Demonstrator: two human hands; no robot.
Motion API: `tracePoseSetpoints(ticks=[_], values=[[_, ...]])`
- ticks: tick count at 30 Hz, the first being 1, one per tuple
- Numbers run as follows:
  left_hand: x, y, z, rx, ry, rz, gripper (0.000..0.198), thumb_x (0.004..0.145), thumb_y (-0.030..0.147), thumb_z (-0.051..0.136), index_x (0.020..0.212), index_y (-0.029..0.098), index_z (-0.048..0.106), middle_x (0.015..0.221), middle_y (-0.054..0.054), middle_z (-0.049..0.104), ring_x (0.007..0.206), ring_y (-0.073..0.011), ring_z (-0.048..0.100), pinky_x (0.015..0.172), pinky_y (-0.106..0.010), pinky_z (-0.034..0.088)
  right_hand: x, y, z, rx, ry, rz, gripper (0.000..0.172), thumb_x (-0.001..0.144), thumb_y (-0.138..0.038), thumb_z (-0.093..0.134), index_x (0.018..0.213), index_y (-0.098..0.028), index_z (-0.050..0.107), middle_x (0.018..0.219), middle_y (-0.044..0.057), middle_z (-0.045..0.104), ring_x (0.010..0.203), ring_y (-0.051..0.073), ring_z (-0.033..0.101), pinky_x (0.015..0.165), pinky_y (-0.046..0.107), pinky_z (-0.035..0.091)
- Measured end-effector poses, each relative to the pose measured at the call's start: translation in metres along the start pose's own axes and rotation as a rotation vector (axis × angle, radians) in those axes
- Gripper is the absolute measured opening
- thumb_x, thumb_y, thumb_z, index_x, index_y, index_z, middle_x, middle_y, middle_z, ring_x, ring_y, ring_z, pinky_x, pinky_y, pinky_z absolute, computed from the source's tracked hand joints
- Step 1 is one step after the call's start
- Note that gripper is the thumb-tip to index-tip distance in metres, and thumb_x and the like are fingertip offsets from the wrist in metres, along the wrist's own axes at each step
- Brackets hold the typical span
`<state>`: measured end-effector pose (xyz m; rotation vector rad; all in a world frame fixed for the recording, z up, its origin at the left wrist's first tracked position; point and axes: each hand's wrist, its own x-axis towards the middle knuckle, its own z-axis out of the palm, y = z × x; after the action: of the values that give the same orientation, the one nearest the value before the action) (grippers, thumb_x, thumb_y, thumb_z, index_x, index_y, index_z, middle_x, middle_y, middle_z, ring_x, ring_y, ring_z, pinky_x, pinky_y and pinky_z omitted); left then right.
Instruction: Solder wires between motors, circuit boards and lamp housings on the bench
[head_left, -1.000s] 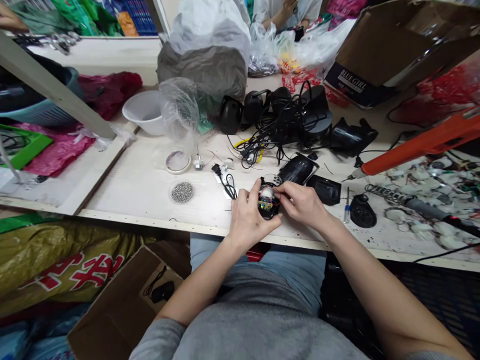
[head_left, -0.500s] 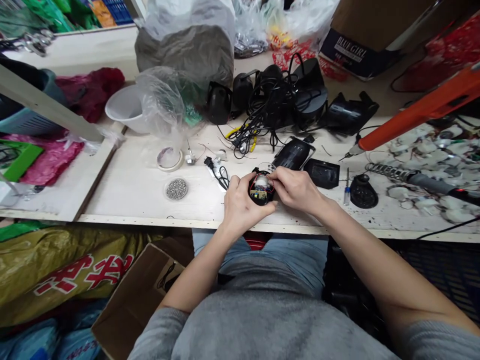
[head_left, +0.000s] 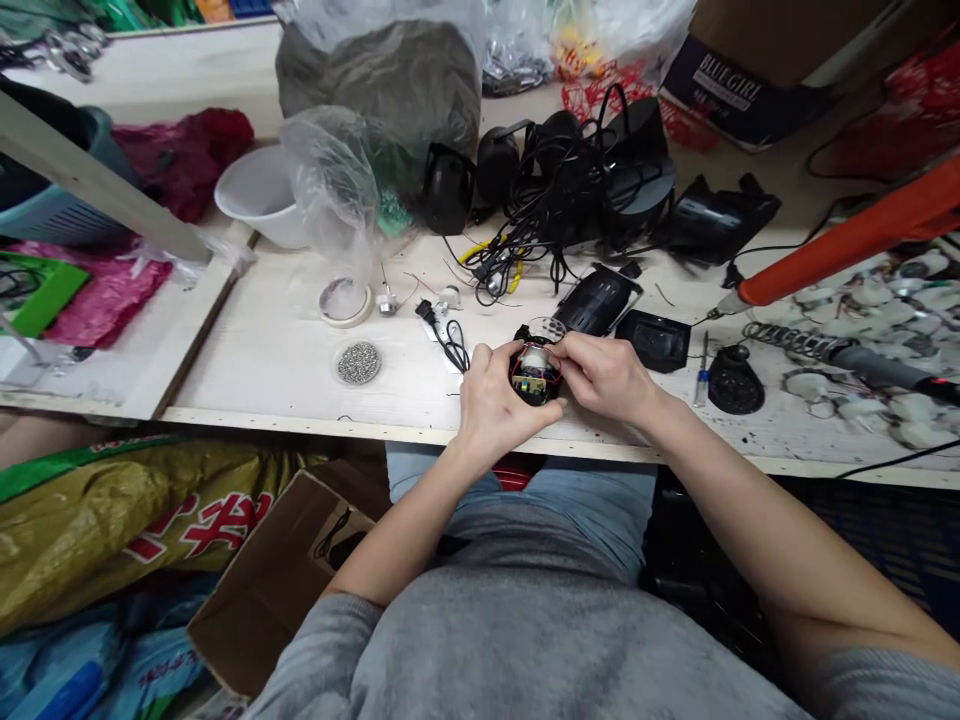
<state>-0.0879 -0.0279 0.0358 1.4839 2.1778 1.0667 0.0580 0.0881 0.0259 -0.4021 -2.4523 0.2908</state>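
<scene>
A small black housing [head_left: 535, 375] with a motor, red wires and a little circuit board inside lies near the table's front edge. Its left side is gripped by my left hand [head_left: 491, 400], with the thumb along the lower edge. My right hand [head_left: 604, 375] has its fingers pinched together at the housing's upper right, by the red wire; the fingertips hide exactly what they hold. Just behind are a black shell [head_left: 598, 300] and a shallow black cover [head_left: 654, 340]. To the left lies a short black plug cord [head_left: 450, 340].
A dish of small metal balls or screws [head_left: 358, 362] and a tape roll [head_left: 345, 303] lie left. At right are a screwdriver [head_left: 703, 375], a round black part [head_left: 736, 380], a soldering iron [head_left: 874, 368] and an orange electric screwdriver [head_left: 832, 245]. Tangled black cables [head_left: 555, 190] lie behind.
The camera view has shifted slightly, so the bench appears moved. Both hands stay at the black housing, the right fingers still pinched at its upper right.
</scene>
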Motion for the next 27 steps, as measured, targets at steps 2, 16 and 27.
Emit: tracePoseSetpoints(ticks=[2,16,27], values=[[0.001,-0.001,0.001,0.004,0.015,0.025,0.081,0.055,0.041,0.092,0.125,0.017,0.061,0.105,-0.006,0.060,0.097,-0.0257,0.067,0.087,-0.039,0.058,-0.002,0.002,-0.002,0.068,-0.005,0.054,0.015,0.094,-0.013,0.048,0.088,-0.019,0.060,0.074,0.001,0.065,0.063,0.015,0.061,0.058,0.025,0.046],[0.005,-0.007,0.013,-0.126,0.190,0.057,0.102,0.060,0.055,0.091,0.140,0.018,0.042,0.129,-0.016,0.063,0.111,-0.0321,0.066,0.094,-0.048,0.055,0.010,0.011,-0.010,0.169,-0.051,0.243,0.024,0.088,-0.013,0.047,0.092,-0.021,0.070,0.083,0.003,0.073,0.074,0.018,0.069,0.066,0.029,0.051],[0.007,-0.005,0.015,-0.100,0.205,0.096,0.101,0.060,0.056,0.091,0.140,0.016,0.042,0.128,-0.016,0.063,0.110,-0.0311,0.066,0.095,-0.046,0.055,0.010,0.016,-0.012,0.258,-0.052,0.290,0.022,0.086,-0.014,0.049,0.089,-0.021,0.070,0.080,0.002,0.072,0.070,0.017,0.067,0.066,0.028,0.051]])
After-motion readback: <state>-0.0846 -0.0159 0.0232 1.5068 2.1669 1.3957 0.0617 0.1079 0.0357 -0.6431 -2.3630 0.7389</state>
